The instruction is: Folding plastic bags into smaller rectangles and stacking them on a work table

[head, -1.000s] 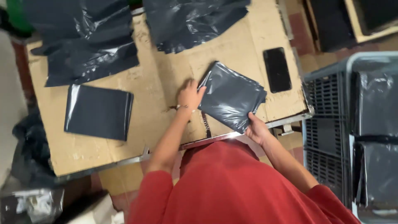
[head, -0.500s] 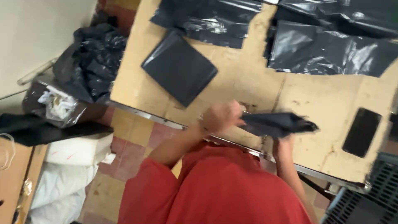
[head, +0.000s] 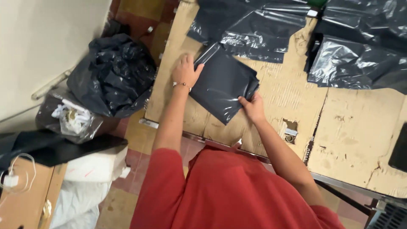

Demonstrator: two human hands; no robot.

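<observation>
A flat dark grey plastic mailer bag lies on the cardboard-covered table, stacked on another like it. My left hand, with a thin bracelet on the wrist, rests on the bag's left edge, fingers spread. At the bag's lower right edge my right hand pinches the plastic. My red shirt fills the bottom of the view.
Loose black plastic bags and another pile lie at the table's far side. A dark phone sits at the right edge. On the floor to the left are a full black bin bag, a clear bag of rubbish and a wooden cabinet.
The view has swung to the left. The bag I held crumpled in the air near the table's front edge now lies flat on the stack at the left, with both hands on it.
</observation>
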